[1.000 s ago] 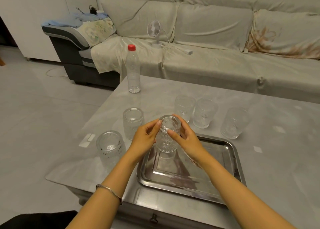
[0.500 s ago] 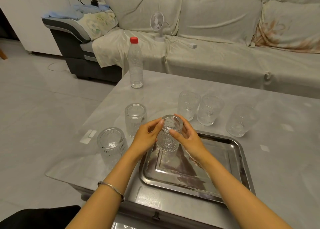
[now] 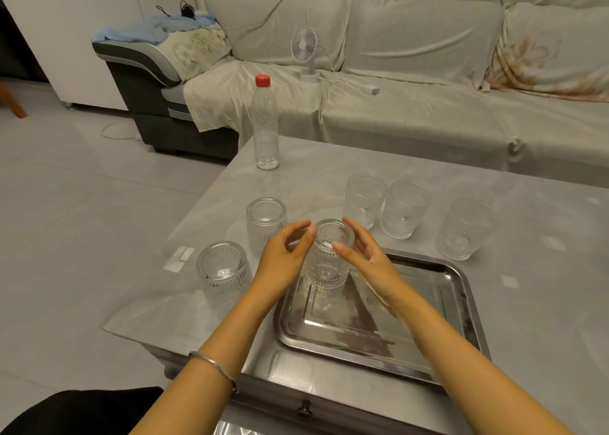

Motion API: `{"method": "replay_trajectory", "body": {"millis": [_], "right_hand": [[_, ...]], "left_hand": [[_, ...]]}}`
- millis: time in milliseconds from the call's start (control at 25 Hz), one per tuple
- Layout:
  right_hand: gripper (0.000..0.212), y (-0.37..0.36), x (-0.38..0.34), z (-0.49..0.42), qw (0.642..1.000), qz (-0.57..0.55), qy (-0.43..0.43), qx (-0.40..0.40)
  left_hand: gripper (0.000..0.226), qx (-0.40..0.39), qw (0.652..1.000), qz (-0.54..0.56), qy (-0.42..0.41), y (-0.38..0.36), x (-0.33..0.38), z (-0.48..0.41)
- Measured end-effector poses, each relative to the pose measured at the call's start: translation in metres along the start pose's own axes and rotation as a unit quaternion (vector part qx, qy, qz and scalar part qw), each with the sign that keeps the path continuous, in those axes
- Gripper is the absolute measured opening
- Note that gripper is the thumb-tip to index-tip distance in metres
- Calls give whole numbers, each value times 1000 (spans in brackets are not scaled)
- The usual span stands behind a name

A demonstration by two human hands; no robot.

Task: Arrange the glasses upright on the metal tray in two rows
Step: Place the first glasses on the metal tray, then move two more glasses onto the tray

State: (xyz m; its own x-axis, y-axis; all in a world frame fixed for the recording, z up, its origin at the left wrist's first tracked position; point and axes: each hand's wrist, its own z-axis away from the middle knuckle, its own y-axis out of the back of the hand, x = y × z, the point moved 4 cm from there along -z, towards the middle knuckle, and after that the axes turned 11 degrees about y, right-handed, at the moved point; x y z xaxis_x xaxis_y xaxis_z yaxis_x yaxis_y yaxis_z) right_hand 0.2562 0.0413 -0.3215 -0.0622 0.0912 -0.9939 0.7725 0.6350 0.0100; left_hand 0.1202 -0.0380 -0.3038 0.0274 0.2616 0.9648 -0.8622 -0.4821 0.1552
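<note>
A ribbed clear glass (image 3: 326, 269) stands upright in the far left corner of the metal tray (image 3: 461, 279). My left hand (image 3: 283, 263) and my right hand (image 3: 369, 263) flank its rim with fingers spread, only fingertips brushing it. Two glasses (image 3: 224, 273) (image 3: 265, 223) stand base-up on the table left of the tray. Three more glasses (image 3: 364, 200) (image 3: 404, 208) (image 3: 463, 228) stand mouth-up beyond the tray's far edge.
A plastic bottle with a red cap (image 3: 265, 128) stands at the table's far left corner. Behind the table a covered sofa (image 3: 428, 114) holds a small white fan (image 3: 304, 52). The table's left edge drops to the tiled floor.
The glass has come down onto the tray's far left corner. Both hands have loosened from a closed grip to spread fingers.
</note>
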Motion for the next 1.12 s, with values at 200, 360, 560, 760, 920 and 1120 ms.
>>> {"method": "replay_trajectory", "body": {"millis": [200,360,560,760,920,1120], "right_hand": [[71,-9,-43,1,995,82,65,-6],[60,-53,-63,-1,989,78,102,-76],[42,-99,-27,0,992,26,21,-123],[69,-118,14,4,984,-18,-70,-161],[68,-126,22,2,985,-22,-61,-160],[68,-127,20,3,988,-12,-43,-148]], "left_hand": [[36,50,993,0,-108,52,39,34],[36,140,983,-25,-119,110,31,47],[40,102,993,-53,-7,136,-27,42],[33,5,999,-33,35,127,-41,45],[34,-37,998,-32,26,126,-44,46],[44,-27,999,-35,6,126,-47,48]]}}
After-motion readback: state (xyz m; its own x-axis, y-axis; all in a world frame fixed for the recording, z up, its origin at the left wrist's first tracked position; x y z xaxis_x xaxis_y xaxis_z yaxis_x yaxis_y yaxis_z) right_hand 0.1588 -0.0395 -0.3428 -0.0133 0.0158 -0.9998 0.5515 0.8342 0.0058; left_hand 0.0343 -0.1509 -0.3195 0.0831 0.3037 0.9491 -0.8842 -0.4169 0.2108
